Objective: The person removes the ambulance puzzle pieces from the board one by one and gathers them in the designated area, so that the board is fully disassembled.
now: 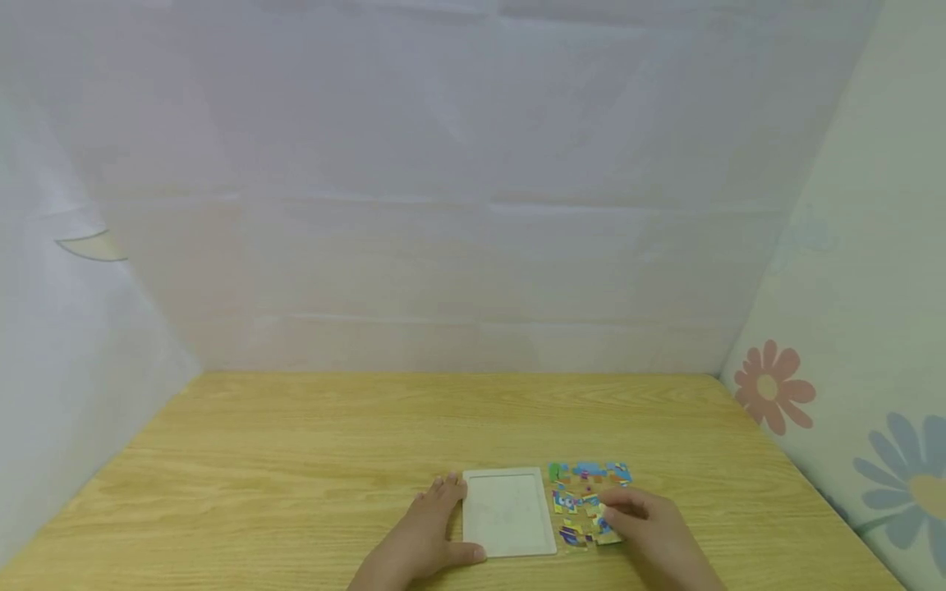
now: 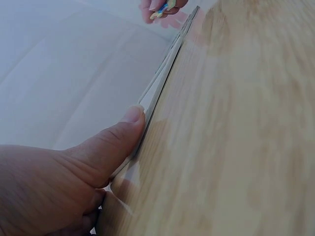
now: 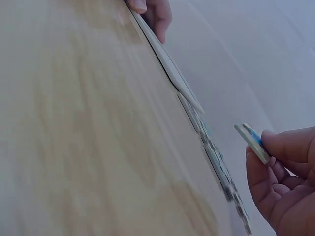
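My right hand pinches a puzzle piece between thumb and fingers. In the right wrist view the piece is lifted and tilted, with a pale wooden edge and some blue and yellow on its face. Below it lie several loose colourful puzzle pieces, spread close together on the table. Directly left of them lies a pale wooden puzzle tray with a raised rim and a bare inside. My left hand rests at the tray's left side, fingers stretched along the edge and thumb on the near left corner.
The wood-grain table reaches back to a pale hanging cloth. Cloth walls stand at both sides, the right one printed with a red flower and a blue flower.
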### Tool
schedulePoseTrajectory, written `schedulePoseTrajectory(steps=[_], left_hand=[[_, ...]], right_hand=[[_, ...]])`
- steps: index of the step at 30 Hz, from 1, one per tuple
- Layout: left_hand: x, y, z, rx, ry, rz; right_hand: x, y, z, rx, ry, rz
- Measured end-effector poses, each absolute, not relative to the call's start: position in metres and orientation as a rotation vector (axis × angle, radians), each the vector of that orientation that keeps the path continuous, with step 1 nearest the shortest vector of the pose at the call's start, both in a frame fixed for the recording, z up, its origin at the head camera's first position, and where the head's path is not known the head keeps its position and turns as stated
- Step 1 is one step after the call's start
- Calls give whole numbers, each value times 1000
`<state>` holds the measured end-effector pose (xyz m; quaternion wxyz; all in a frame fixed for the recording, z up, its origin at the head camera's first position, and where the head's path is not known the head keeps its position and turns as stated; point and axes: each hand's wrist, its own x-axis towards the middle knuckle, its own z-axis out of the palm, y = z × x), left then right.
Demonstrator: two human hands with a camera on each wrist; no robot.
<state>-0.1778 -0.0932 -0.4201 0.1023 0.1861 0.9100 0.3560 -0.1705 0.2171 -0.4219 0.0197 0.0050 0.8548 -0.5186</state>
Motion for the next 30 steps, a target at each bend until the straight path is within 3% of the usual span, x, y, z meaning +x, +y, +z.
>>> schedulePoseTrajectory(steps=[13, 30], left_hand=[[-179, -93, -420, 553, 2690, 1033], [-180, -93, -421, 547, 2683, 1034]], right_hand=[[-172, 254, -424, 107, 2691, -1523], [-173, 253, -428, 165, 2886, -1287]])
